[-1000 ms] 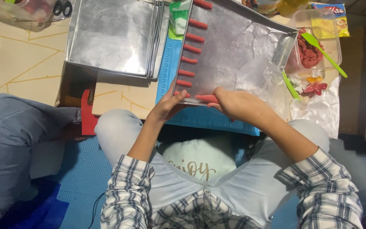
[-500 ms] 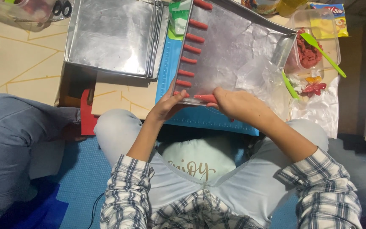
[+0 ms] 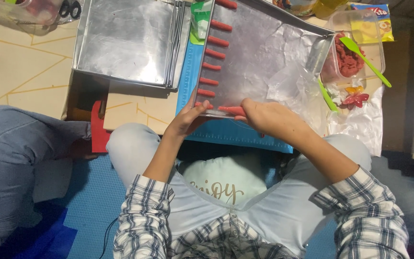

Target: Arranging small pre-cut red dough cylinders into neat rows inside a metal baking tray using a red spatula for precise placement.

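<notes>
Both hands, left (image 3: 185,121) and right (image 3: 269,117), pinch 1 red roll (image 3: 231,110) on the tray (image 3: 264,52).

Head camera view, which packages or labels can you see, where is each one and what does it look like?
Yellow snack packet: top right, behind the clear tub, flat rectangle, yellow with a red and blue patch.
Green packet: top centre, between the two metal trays, green and white, partly hidden.
Clear plastic tub: right of the tray, rectangular, holding red paste.
</notes>
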